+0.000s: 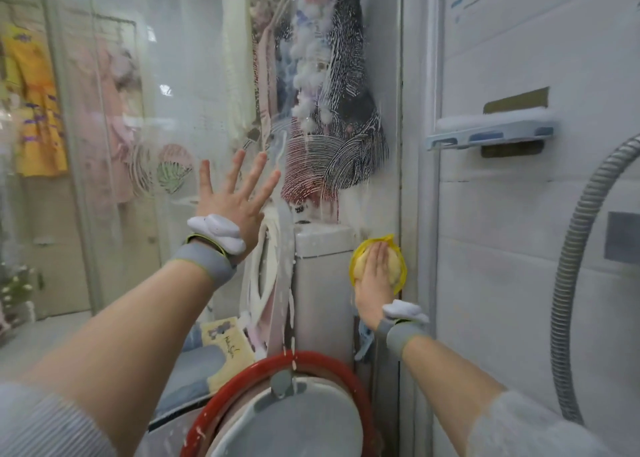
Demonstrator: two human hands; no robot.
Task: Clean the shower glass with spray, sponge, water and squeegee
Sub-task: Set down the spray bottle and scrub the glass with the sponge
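Head view: right hand (375, 280) presses flat, straight fingers together on the yellow sponge (398, 266) against the shower glass (173, 75) at 4 o'clock; left hand (230, 202) fingers spread apart near the foamy glass.

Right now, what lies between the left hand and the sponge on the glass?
In the head view, foam-streaked glass separates the spread left hand from the yellow sponge under the right hand.

red basin (239, 391) below soapy glass (173, 75)

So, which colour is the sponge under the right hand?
Yellow; the sponge shows best in the head view.
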